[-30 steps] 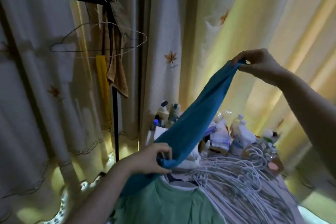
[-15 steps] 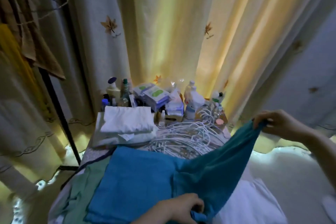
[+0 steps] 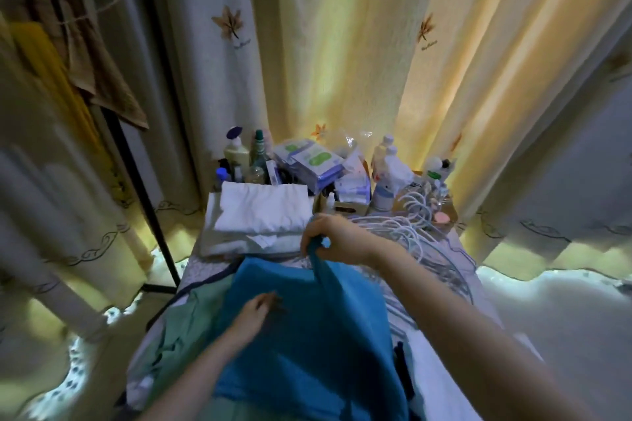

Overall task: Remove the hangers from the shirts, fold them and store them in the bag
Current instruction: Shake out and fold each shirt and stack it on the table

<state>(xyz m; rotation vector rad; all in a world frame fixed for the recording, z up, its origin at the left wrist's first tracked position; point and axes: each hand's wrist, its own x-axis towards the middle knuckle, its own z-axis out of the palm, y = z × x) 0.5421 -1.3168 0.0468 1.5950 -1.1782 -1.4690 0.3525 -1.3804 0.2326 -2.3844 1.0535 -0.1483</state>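
- Head camera: my right hand point(image 3: 333, 237) pinches a raised strip of the blue shirt point(image 3: 307, 345), fingers curled round the cloth.
- My left hand point(image 3: 261, 311) lies on the shirt with fingers fairly straight, gripping nothing; it is blurred.
- The blue shirt lies spread on the counter point(image 3: 201, 267), over a green shirt point(image 3: 184, 328).
- White hangers point(image 3: 403, 227) are heaped just right of it; folded white cloth point(image 3: 263, 208) sits beyond.

soft matt cloths, glossy plastics

blue shirt point(image 3: 307, 335) is matt, slightly nubbly cloth; white hangers point(image 3: 413, 236) look smooth, coated; bottles point(image 3: 384, 188) glossy plastic; curtain point(image 3: 342, 44) woven.
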